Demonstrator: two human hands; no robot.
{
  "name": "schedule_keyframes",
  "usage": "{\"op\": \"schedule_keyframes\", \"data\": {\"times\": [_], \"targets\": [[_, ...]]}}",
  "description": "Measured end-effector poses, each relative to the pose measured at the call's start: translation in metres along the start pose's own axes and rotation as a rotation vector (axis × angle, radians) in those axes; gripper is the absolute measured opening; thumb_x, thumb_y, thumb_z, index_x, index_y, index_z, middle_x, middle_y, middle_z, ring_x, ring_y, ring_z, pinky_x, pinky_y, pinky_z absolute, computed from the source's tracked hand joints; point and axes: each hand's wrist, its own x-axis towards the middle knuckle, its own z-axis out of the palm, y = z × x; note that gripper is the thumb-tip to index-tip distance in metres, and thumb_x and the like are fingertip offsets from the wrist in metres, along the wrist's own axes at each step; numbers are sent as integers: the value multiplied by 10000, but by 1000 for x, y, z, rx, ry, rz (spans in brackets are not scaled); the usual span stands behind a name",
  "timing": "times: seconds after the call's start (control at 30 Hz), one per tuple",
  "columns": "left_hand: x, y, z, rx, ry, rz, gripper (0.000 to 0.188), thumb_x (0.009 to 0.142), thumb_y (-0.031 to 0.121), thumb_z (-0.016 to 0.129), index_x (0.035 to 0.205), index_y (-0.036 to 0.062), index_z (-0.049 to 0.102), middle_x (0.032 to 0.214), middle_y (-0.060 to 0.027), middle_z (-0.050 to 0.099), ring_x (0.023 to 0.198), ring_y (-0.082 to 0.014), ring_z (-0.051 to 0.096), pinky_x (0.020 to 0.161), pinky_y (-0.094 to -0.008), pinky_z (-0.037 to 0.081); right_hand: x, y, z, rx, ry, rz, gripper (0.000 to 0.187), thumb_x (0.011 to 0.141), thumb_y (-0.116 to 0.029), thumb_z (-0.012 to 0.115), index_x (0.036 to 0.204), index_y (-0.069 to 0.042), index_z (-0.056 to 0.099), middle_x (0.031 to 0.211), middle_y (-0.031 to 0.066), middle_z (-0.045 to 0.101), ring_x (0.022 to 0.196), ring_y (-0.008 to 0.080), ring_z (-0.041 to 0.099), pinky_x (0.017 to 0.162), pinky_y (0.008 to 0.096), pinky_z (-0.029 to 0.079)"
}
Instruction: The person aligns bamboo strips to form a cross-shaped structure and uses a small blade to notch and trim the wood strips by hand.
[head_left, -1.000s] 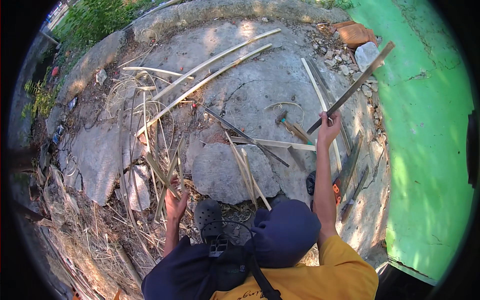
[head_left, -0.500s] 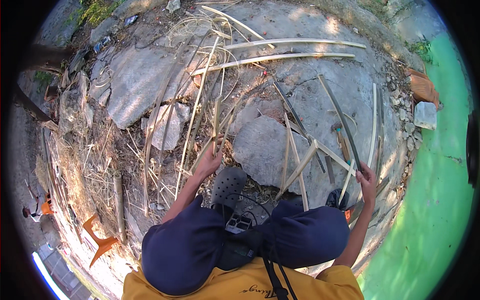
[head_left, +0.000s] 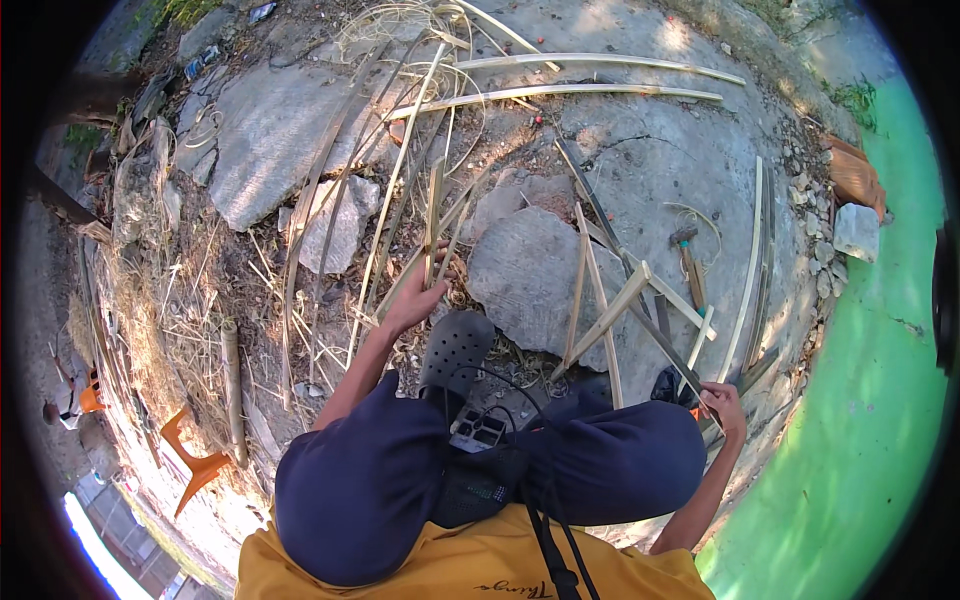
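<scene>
My left hand (head_left: 420, 295) is closed around a small bunch of pale split-bamboo strips (head_left: 434, 215) that stand up past the fingers. To the right, my right hand (head_left: 724, 408) grips the near end of a dark bamboo strip (head_left: 668, 345), which slants away up and to the left over other pieces. Several pale bamboo strips (head_left: 612, 312) lean crossed between the two hands. Beyond my right hand a hammer (head_left: 692, 275) with a wooden handle lies on the rock.
Long pale strips (head_left: 590, 90) lie farther off on the rock, near a tangle of thin shavings (head_left: 390, 35). My dark clog (head_left: 458, 365) rests between the hands. Green ground (head_left: 850, 400) runs along the right, beside a pale stone block (head_left: 856, 232). An orange chair (head_left: 190, 462) is at lower left.
My right hand has come down toward me, and the dark strip in it has swung left to slant across the crossed pale strips. My left hand keeps its hold on the bunch.
</scene>
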Motion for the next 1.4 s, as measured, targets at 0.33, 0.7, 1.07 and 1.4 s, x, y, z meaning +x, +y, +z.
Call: {"op": "schedule_keyframes", "data": {"times": [0.33,0.7,1.07,1.4], "targets": [[-5,7,-4,34,24,-30,758,890,-20,610,1592,59,333,1498,-180,502,1321,-279,588,1061,-425,534,-6,-12,-5,-26,-84,62,328,943,-143,777,1170,90,734,741,55,657,573,127,554,526,292,442],[-2,61,-11,403,134,397,1108,827,145,749,1666,26,36,1702,-227,122,1586,-382,190,1289,-491,221,-33,-121,19,9,187,-408,369,927,-259,809,1141,35,742,819,28,640,621,100,550,534,253,407],[-8,78,-7,243,2,259,1064,837,21,682,1700,130,69,1752,-172,115,1614,-345,160,1306,-489,164,24,-210,166,-473,-191,-460,301,870,-126,820,1163,-60,800,807,9,671,680,69,542,609,253,406],[-10,75,-27,33,-172,392,963,743,-3,583,1659,132,318,1714,-121,284,1592,-328,243,1312,-490,175,23,-188,179,-397,-153,-312,245,887,-82,794,1118,-1,780,877,63,724,773,109,642,695,281,499]]}}
